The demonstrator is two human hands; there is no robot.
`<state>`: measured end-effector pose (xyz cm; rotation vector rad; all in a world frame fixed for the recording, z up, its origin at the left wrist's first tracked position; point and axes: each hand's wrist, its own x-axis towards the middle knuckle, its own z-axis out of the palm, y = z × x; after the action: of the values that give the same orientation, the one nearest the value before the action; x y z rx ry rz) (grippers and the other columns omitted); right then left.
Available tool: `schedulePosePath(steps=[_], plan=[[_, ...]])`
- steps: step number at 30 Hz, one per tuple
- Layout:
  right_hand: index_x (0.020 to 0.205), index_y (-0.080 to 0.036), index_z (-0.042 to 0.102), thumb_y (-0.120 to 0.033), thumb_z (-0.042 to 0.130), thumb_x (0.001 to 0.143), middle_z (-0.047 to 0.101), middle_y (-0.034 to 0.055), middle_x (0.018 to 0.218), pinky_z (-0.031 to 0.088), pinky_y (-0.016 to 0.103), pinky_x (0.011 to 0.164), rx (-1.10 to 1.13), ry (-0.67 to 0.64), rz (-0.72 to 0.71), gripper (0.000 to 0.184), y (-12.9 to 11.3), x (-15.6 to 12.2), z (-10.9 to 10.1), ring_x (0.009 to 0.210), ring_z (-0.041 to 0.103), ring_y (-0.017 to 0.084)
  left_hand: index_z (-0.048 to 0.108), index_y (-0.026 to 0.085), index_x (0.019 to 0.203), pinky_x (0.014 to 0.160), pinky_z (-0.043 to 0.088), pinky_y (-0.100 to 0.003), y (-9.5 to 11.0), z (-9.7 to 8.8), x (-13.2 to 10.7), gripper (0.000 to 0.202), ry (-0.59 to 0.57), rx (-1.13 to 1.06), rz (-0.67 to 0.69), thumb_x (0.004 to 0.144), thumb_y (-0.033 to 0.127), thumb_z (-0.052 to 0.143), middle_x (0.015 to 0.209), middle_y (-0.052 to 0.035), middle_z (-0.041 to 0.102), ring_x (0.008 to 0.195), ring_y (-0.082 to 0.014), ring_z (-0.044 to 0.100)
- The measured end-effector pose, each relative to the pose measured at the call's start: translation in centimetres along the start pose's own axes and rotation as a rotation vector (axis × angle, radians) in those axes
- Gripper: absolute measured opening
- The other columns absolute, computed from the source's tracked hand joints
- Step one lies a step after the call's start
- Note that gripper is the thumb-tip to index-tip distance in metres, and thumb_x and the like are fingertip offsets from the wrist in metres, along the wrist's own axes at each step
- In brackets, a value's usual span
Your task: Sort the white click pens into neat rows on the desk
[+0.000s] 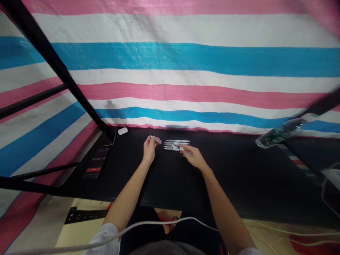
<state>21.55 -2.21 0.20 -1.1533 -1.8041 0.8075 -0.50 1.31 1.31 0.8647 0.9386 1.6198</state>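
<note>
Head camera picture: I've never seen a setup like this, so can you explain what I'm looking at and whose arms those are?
This one picture comes from a camera worn on a person's head, looking forward and down, so the arms are that person's own; no machine appears. The left hand holds a slim grey-and-white pen, and the right hand holds a second pen. Between them, more pens lie side by side on a black table. Further left are a phone and a small white case. Behind hangs a striped tarp.
</note>
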Motion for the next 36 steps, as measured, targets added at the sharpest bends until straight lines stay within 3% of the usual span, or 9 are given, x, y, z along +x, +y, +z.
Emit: schedulePosePath(steps=[4, 9, 14, 16, 20, 24, 29, 32, 36], plan=[[0.117, -0.019, 0.067, -0.035, 0.053, 0.088, 0.072, 0.0082, 0.089, 0.053, 0.031, 0.066, 0.036, 0.007, 0.020, 0.036, -0.1, 0.0, 0.1, 0.066, 0.065, 0.017, 0.057, 0.015, 0.072, 0.064, 0.046, -0.026, -0.2, 0.4, -0.4, 0.004, -0.138, 0.024, -0.165, 0.072, 0.018, 0.054, 0.065, -0.0011, 0.057, 0.059, -0.0116, 0.056], [0.121, -0.020, 0.066, -0.037, 0.054, 0.088, 0.071, 0.0075, 0.087, 0.052, 0.028, 0.059, 0.088, 0.001, 0.044, 0.039, -0.1, 0.0, 0.3, 0.065, 0.063, 0.016, 0.062, 0.013, 0.080, 0.054, 0.036, -0.024, -0.5, 0.6, -0.8, 0.011, -0.313, -0.054, -0.304, 0.072, 0.017, 0.056, 0.060, 0.0027, 0.045, 0.053, -0.0082, 0.043], [0.121, -0.019, 0.066, -0.040, 0.055, 0.087, 0.071, 0.0078, 0.089, 0.051, 0.027, 0.055, 0.114, -0.030, 0.082, 0.041, -0.2, 0.0, 0.7, 0.063, 0.061, 0.014, 0.067, 0.012, 0.103, 0.053, 0.028, -0.023, -0.9, 0.6, -1.4, 0.034, -0.455, 0.037, -0.294, 0.072, 0.025, 0.074, 0.063, 0.0037, 0.045, 0.055, -0.0066, 0.040], [0.121, -0.019, 0.066, -0.041, 0.055, 0.087, 0.071, 0.0080, 0.089, 0.051, 0.027, 0.055, 0.124, -0.042, 0.082, 0.042, -0.3, 0.0, 0.9, 0.062, 0.061, 0.014, 0.068, 0.012, 0.102, 0.053, 0.027, -0.023, -1.3, 0.7, -1.6, 0.037, -0.472, 0.088, -0.254, 0.070, 0.031, 0.077, 0.065, 0.0027, 0.048, 0.056, -0.0061, 0.040], [0.122, -0.019, 0.065, -0.042, 0.055, 0.087, 0.070, 0.0074, 0.087, 0.051, 0.027, 0.055, 0.132, -0.068, 0.076, 0.043, -0.4, -0.1, 1.1, 0.062, 0.060, 0.014, 0.070, 0.011, 0.088, 0.052, 0.027, -0.023, -1.8, 0.8, -1.6, 0.031, -0.411, 0.171, -0.167, 0.071, 0.036, 0.076, 0.060, 0.0030, 0.048, 0.054, -0.0060, 0.040], [0.123, -0.020, 0.061, -0.043, 0.059, 0.084, 0.071, 0.0063, 0.086, 0.049, 0.025, 0.050, 0.207, -0.054, 0.104, 0.045, -0.2, 0.0, 1.0, 0.062, 0.060, 0.014, 0.068, 0.013, 0.082, 0.051, 0.030, -0.022, -1.4, 0.7, -1.0, 0.028, -0.280, 0.058, -0.122, 0.070, 0.037, 0.078, 0.064, 0.0020, 0.051, 0.054, -0.0058, 0.042], [0.098, -0.019, 0.061, -0.049, 0.066, 0.079, 0.072, 0.0086, 0.090, 0.045, 0.022, 0.044, 0.434, 0.065, 0.187, 0.036, -0.1, 0.4, 0.4, 0.063, 0.060, 0.014, 0.063, 0.014, 0.077, 0.050, 0.032, -0.020, -0.4, 0.0, 0.1, 0.028, -0.104, -0.122, -0.114, 0.067, 0.033, 0.080, 0.075, -0.0007, 0.055, 0.060, -0.0062, 0.048], [0.092, -0.018, 0.064, -0.051, 0.065, 0.078, 0.069, 0.0072, 0.088, 0.040, 0.021, 0.040, 0.537, 0.150, 0.223, 0.036, 0.1, 0.7, 0.0, 0.058, 0.055, 0.011, 0.061, 0.014, 0.075, 0.050, 0.032, -0.019, -0.3, -0.2, 0.3, 0.030, -0.074, -0.148, -0.145, 0.064, 0.032, 0.083, 0.079, -0.0012, 0.056, 0.060, -0.0054, 0.048], [0.098, -0.018, 0.067, -0.052, 0.063, 0.080, 0.062, 0.0035, 0.079, 0.032, 0.021, 0.038, 0.701, 0.222, 0.292, 0.039, 0.3, 1.0, -0.6, 0.053, 0.047, 0.009, 0.061, 0.014, 0.075, 0.050, 0.032, -0.019, -0.5, 0.0, 0.1, 0.031, -0.101, -0.141, -0.170, 0.064, 0.033, 0.083, 0.078, -0.0016, 0.056, 0.061, -0.0059, 0.049]])
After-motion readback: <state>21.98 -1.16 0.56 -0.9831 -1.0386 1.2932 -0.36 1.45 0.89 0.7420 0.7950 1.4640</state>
